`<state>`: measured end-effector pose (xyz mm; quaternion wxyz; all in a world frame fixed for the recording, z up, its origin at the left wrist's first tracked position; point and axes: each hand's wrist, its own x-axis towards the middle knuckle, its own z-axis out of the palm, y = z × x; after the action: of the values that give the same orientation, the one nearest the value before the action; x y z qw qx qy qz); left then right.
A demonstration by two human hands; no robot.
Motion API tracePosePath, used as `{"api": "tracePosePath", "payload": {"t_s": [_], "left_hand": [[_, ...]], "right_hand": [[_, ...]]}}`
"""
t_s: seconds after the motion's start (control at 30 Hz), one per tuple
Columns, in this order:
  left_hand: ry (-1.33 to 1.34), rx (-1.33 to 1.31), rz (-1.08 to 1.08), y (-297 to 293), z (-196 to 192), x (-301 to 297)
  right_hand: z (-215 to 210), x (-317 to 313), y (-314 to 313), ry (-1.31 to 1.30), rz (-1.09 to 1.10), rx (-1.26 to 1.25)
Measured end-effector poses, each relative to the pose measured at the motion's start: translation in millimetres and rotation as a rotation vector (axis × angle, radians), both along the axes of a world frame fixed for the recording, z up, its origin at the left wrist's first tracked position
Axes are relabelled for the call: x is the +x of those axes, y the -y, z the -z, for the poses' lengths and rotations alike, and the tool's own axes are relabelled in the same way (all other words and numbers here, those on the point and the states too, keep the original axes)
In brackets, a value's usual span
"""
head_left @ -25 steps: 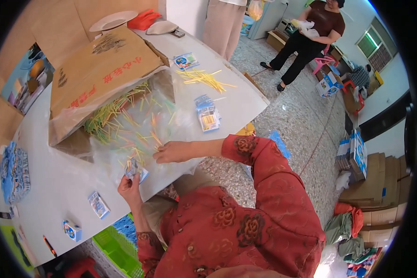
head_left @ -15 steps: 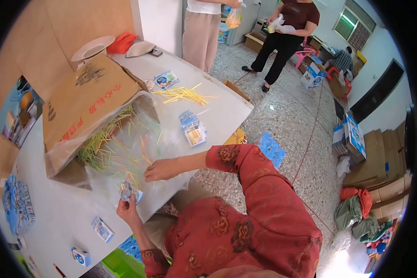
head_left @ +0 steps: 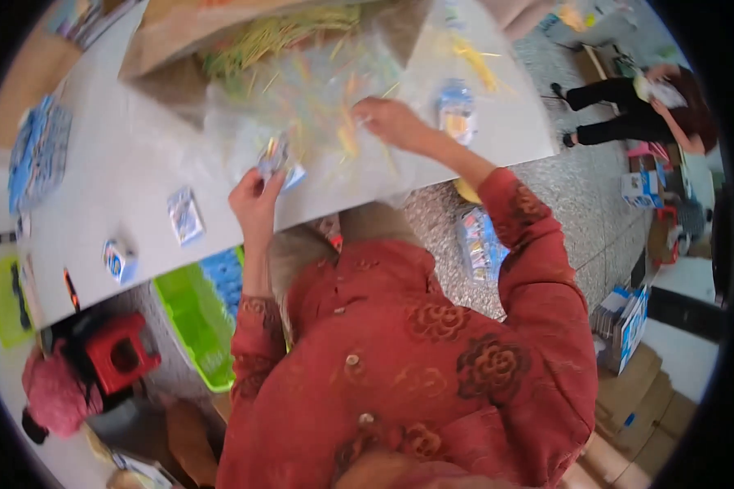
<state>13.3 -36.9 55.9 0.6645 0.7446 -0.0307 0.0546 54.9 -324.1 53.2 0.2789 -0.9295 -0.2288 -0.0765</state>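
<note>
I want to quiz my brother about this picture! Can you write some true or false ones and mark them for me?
1. The left hand holds a packet. True.
2. The basket is pink. False: it is green.
3. There are thin sticks in the box. True.
4. The right hand is under the table. False: it is above it.
5. The sleeves are red. True.
6. The stool is white. False: it is red.

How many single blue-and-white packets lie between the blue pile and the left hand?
2: one packet nearer the left hand, a second packet farther left. None seems hidden there.
</note>
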Motion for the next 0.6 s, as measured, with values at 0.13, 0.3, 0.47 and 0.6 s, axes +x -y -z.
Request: {"api": "tracePosePath", "payload": {"t_s": [0.13, 0.3, 0.47, 0.6], "left_hand": [[-0.021, -0.257, 0.006, -5, 4, -3], [-0.032, -0.177, 0.032, -4, 7, -5], [-0.007, -0.176, 0.029, -8, 12, -6], [-0.03, -0.205, 0.048, -7, 10, -7]], "right_hand": [[-5, -4, -2, -0.217, 0.053, 0.094], [9, -8, -14, -0.252, 0.081, -0.054], [0, -8, -54, -0.297, 0.2, -0.353], [7, -4, -56, -0.214, 0.199, -0.365]]}}
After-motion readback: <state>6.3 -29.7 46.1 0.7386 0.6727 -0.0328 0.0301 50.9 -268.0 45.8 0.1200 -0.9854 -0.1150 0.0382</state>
